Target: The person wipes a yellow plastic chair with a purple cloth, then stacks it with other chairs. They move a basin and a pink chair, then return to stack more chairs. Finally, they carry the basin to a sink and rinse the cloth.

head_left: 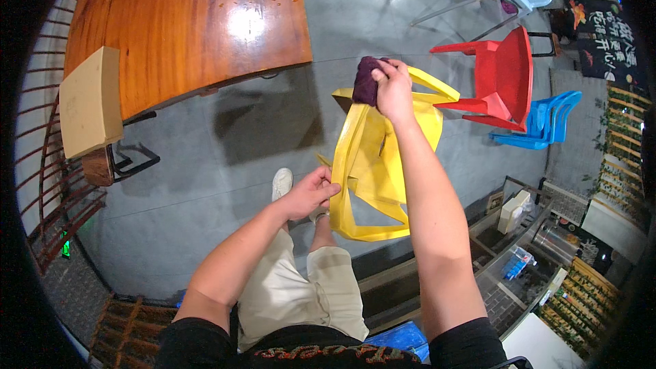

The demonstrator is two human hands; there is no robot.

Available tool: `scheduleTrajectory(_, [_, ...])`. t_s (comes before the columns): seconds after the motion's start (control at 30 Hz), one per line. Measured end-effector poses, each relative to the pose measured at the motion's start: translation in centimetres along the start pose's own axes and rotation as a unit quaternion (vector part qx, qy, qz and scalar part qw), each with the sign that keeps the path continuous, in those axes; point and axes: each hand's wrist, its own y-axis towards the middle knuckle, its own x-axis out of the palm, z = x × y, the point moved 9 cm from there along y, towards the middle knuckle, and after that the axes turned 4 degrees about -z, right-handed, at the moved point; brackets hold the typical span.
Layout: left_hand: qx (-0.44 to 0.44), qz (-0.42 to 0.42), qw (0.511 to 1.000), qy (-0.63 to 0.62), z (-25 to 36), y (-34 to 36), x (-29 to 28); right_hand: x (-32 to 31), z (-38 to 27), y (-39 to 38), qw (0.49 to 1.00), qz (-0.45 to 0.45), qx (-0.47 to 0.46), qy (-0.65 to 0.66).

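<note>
One head-worn fisheye view looks steeply down, close over both forearms, onto a yellow chair (383,164) and grey floor (205,184).

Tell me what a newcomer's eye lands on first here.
The bright yellow plastic chair at centre, tilted off the grey floor: the left hand grips its edge while the right hand presses a dark purple cloth onto it. Next, the glossy wooden table at upper left.

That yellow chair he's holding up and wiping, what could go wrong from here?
The left hand alone grips the yellow chair by one edge, so it might slip or swing while the right hand presses the dark cloth on it. A falling chair could land on the white shoe beneath it.
</note>
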Motion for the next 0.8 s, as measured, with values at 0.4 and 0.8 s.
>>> scheduleTrajectory(0.4, [-0.002,0.043,0.999,-0.016,1.1,-0.5,0.6,0.1,-6.2,-7.6,0.995,0.027,-0.095,-0.017])
scheduleTrajectory(0.8, [0.052,0.114,0.967,0.221,5.1,0.0,2.2,-1.0,-9.0,-14.2,0.985,-0.054,-0.162,-0.010])
